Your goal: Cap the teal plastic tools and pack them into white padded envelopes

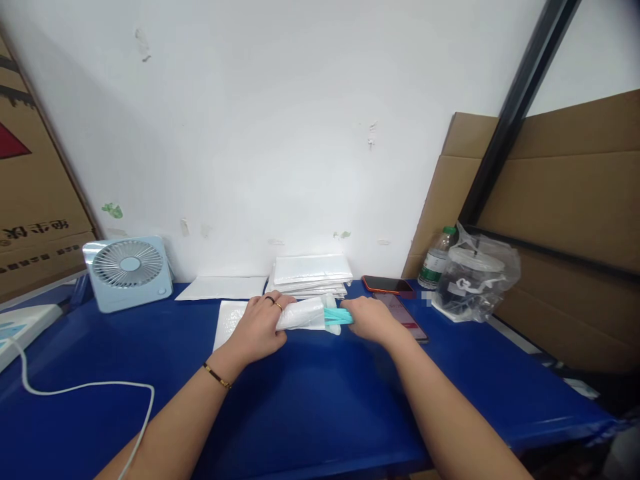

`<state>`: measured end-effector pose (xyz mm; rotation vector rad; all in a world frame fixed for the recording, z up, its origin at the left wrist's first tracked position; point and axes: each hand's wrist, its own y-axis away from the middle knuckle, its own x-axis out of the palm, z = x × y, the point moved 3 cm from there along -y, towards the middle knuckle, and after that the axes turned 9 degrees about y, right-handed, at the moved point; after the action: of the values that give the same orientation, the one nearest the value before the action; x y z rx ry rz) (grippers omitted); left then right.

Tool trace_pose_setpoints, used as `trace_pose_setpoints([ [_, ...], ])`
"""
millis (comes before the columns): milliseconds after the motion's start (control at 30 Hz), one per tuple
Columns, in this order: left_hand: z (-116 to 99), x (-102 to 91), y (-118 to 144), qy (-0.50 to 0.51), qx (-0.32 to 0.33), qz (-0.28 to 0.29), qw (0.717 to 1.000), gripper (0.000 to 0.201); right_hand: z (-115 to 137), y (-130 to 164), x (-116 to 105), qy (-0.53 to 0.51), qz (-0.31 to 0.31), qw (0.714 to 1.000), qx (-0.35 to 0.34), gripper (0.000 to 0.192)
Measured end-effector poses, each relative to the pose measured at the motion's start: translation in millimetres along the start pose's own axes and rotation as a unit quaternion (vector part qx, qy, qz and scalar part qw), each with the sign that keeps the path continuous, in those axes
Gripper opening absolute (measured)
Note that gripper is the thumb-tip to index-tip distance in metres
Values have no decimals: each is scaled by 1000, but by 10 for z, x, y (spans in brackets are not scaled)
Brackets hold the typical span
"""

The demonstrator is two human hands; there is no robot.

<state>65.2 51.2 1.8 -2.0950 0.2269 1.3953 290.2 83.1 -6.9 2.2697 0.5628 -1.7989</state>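
Note:
My left hand (257, 327) is closed around a white bubble mailer (303, 315), held just above the blue table. A bundle of flat turquoise strips (337, 316) sticks out of the mailer's right end, with a translucent wrapping around it. My right hand (367, 318) is closed on the outer end of these strips; its fingertips are partly hidden. Under and behind my left hand lies another white bubble mailer (229, 319). A stack of white mailers (313, 270) rests against the wall, and a flat white sheet or mailer (225, 288) lies left of it.
A light blue fan (130, 273) stands at the back left, near a white device (30, 327) with a white cable (90, 385). Two phones (387, 285) lie behind my right hand. A water bottle (436, 259) and a bagged clear container (470, 283) stand at the right, beside cardboard (570, 200).

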Motion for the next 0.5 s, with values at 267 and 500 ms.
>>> trace_pose_setpoints([
  [267,-154,141,-21,-26,34,35,998,57,303,6,-115,-20,-21,998,-51,96],
  [500,-263,305,-50,-88,-2,92,992,39,558,-25,-170,-184,20,975,-120,109],
])
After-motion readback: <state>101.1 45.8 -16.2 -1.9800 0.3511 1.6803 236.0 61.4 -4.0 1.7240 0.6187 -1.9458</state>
